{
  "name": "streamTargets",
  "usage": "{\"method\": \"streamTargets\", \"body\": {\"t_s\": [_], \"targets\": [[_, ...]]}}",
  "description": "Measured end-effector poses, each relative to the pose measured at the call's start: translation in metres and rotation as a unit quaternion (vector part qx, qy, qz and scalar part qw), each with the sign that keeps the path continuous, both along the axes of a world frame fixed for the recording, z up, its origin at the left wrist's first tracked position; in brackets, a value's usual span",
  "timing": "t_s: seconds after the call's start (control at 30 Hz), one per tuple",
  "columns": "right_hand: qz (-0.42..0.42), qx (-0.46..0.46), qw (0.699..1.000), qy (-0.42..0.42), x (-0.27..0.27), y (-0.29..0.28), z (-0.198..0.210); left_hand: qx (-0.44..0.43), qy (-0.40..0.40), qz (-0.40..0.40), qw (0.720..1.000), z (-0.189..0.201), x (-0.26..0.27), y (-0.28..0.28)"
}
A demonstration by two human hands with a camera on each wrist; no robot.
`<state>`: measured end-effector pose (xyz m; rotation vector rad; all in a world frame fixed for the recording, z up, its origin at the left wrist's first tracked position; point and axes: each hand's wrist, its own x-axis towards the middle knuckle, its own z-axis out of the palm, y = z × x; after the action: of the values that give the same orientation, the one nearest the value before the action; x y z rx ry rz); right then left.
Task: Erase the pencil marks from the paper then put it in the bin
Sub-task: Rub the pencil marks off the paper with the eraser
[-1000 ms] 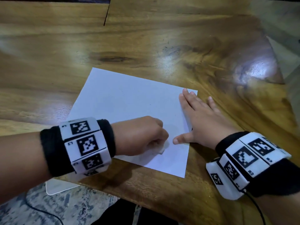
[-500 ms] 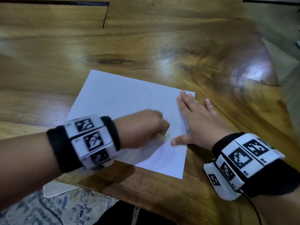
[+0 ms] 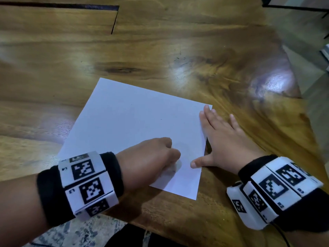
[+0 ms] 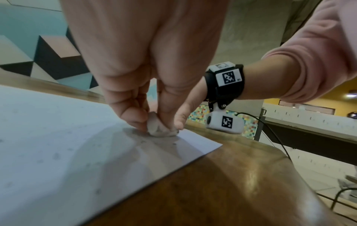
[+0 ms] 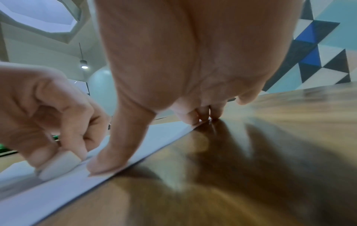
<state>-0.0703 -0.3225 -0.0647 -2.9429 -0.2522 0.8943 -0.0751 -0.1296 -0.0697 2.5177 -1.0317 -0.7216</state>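
Note:
A white sheet of paper lies flat on the wooden table. My left hand pinches a small white eraser and presses it onto the paper near its right edge; grey smudges show around it there. The eraser also shows in the right wrist view, under my left fingers. My right hand lies flat with straight fingers on the paper's right edge, thumb and fingertips pressing it down. No bin is in view.
The table's near edge runs just below my wrists, with patterned floor beyond it. A seam in the tabletop runs at the far left. A dark bench or counter stands past the table's right corner.
My left hand has rubbed the eraser back and forth over the same spot near the paper's right edge. My right hand has stayed flat on the paper.

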Motion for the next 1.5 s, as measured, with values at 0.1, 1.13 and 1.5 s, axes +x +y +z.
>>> {"method": "streamTargets", "body": {"t_s": [0.1,1.13,1.5], "targets": [[-0.018,-0.005,1.0,-0.006,-0.005,-0.004,0.0,0.015,0.022,-0.013,1.0,0.003,0.006,-0.002],[-0.011,-0.032,0.999,-0.009,-0.004,0.001,0.002,-0.017,-0.039,0.046,0.998,0.01,0.093,-0.041],[-0.011,-0.032,0.999,-0.007,-0.003,0.001,0.002,-0.013,-0.026,-0.028,0.999,0.001,0.049,-0.032]]}}
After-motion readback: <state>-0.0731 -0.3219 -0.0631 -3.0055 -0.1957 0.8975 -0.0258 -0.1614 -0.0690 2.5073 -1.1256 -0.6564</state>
